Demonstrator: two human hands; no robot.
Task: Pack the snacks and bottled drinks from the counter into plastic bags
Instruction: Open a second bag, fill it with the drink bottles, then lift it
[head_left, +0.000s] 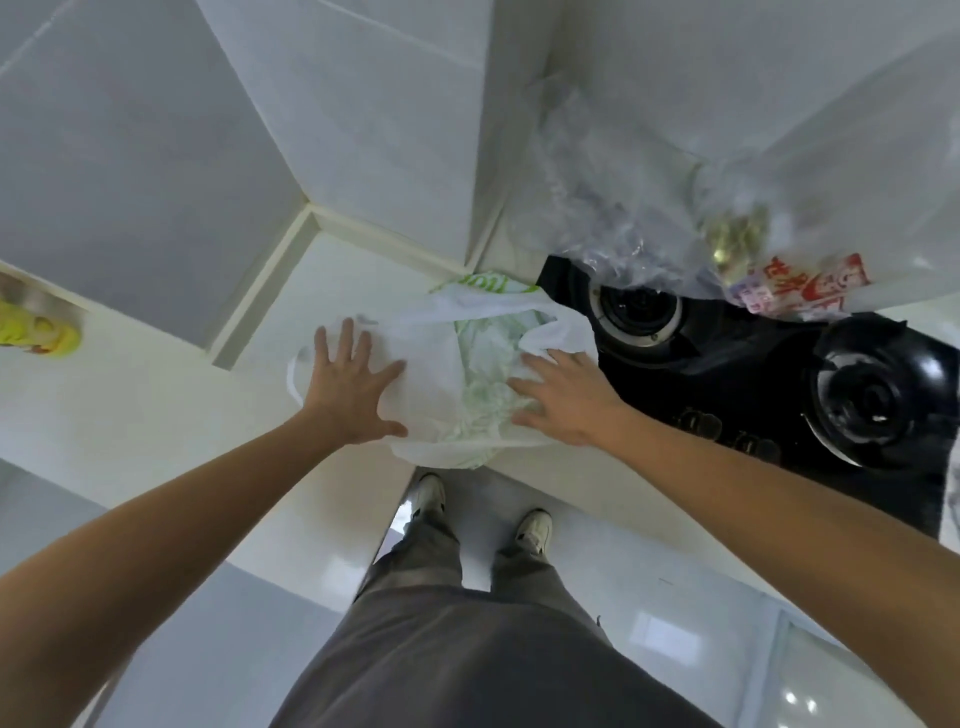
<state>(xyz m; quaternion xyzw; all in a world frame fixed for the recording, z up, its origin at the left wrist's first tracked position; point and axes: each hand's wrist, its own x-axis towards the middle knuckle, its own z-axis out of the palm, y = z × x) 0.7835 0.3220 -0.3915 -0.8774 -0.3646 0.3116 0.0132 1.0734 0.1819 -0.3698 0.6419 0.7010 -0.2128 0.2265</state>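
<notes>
Both your hands lie flat on the white bag at the counter's front edge.

Your left hand and right hand rest open-palmed, fingers spread, gripping nothing, on the bag; the right is nearer the snacks beyond the stove.

A yellow-green object at the far left is cut off by the edge and blurred. Snack packets blur behind a clear plastic bag at right. The white bag hides its contents.
</notes>
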